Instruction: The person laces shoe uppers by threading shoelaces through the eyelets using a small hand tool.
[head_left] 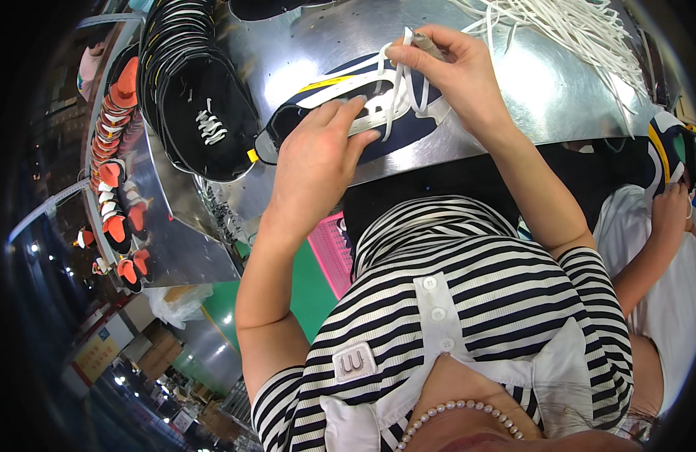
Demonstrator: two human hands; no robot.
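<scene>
A navy shoe upper (pixel 408 137) with white eyelet strips and a yellow stripe lies on the shiny metal table. My left hand (pixel 318 154) grips it near the collar, fingers over the opening and thumb along the near side. A white shoelace (pixel 424 98) runs through some eyelets at the far end and loops up loosely. My right hand (pixel 461 71) is closed above the toe end, pinching the lace between thumb and fingers. One of its fingers wears a brownish cover (pixel 429 47).
A bundle of white laces (pixel 566 34) lies at the back right. Nested black shoe uppers (pixel 204 113) stand left of the work, beside a rack of orange-lined shoes (pixel 110 173). A pink basket (pixel 331 256) sits below the table. At right, a co-worker's hand (pixel 670 215) holds another shoe.
</scene>
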